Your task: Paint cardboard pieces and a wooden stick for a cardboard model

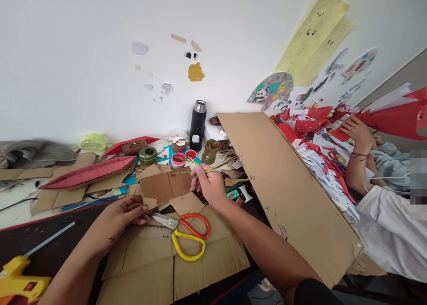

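Note:
Between my two hands lies a small brown-painted cardboard piece (163, 186). My left hand (128, 211) pinches its lower left corner, where a patch is unpainted. In my right hand (207, 184) is a thin green paintbrush (213, 169), its tip over the top right part of the piece. Scissors (180, 229) with one red and one yellow handle rest on a cardboard sheet (143, 269) just below, blades pointing at my left hand. Open jars of pink paint (178, 160) and dark green paint (148, 156) stand behind the piece, near a jar of murky liquid (210, 151).
A large cardboard panel (287, 185) leans at the right. Beyond it, another person's hand (358, 134) is at red and white paper. A black flask (198, 120) stands by the wall, a yellow glue gun (22, 280) lies lower left, and a pink boat-shaped piece (90, 173) lies left.

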Demonstrator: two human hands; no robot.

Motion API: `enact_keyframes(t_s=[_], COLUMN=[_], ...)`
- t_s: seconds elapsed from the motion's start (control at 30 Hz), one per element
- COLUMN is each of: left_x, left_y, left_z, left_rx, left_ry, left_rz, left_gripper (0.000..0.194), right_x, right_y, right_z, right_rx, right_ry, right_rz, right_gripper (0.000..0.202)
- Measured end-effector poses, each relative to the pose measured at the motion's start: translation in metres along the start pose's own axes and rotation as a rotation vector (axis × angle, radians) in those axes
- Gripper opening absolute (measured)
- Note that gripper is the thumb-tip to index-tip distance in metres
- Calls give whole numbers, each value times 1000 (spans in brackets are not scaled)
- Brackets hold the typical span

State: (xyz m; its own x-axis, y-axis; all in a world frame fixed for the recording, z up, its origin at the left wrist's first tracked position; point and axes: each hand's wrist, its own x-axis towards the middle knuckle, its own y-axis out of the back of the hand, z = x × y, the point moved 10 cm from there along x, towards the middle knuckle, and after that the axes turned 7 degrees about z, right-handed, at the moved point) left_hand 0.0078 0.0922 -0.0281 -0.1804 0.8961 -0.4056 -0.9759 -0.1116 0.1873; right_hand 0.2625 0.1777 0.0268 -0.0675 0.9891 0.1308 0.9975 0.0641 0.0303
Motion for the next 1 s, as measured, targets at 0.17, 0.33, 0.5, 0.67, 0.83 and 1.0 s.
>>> enact_keyframes(t_s=[0.17,0.33,0.5,0.67,0.83,1.0], left_x=[0,0,0,0,-4,-14], left_y=[0,-4,-3,3,5,-11], left_z=[1,1,-2,-6,-4,6], left_rx=[7,-4,-43,-95,-118,-20], left_ry=[-5,13,40,55,60,43], left_rz=[12,-12,-10,11,29,-81], left_gripper=[52,50,51,53,56,56], right_x=[1,1,-6,-13,-19,-28], right_y=[17,-19,-48,-30,-1,9], right_z=[7,7,5,-1,-2,1], right_rx=[20,68,101,66,50,86], right_ry=[-37,-48,-88,-90,-117,-148], right_rz=[67,-21,-138,-144,-62,-40], right_gripper=[58,59,63,63,63,64])
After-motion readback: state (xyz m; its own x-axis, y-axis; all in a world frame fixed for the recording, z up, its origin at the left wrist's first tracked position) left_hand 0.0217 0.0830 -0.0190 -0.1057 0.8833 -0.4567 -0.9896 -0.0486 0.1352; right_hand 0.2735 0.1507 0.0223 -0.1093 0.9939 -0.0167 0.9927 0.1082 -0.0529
